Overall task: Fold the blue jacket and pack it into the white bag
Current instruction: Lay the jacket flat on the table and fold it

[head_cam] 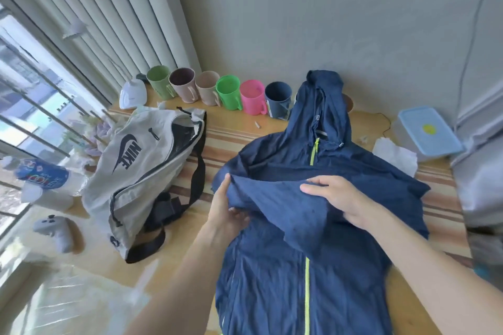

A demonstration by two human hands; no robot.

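The blue jacket (307, 266) lies front up on the wooden table, its yellow-green zip running down the middle and its hood leaning against the wall. A sleeve is folded across the chest. My left hand (227, 211) grips the folded sleeve at its left edge, thumb on top. My right hand (344, 202) lies flat on the sleeve, pressing it onto the chest. The white bag (136, 168), with a black logo and black straps, lies to the left of the jacket with its zip partly undone.
A row of coloured mugs (230, 92) stands along the wall behind the bag. A lidded plastic box (428, 132) and white tissue (394, 156) sit at the right. A grey controller (55, 231), a bottle (40, 175) and a white device (133, 94) are at the left.
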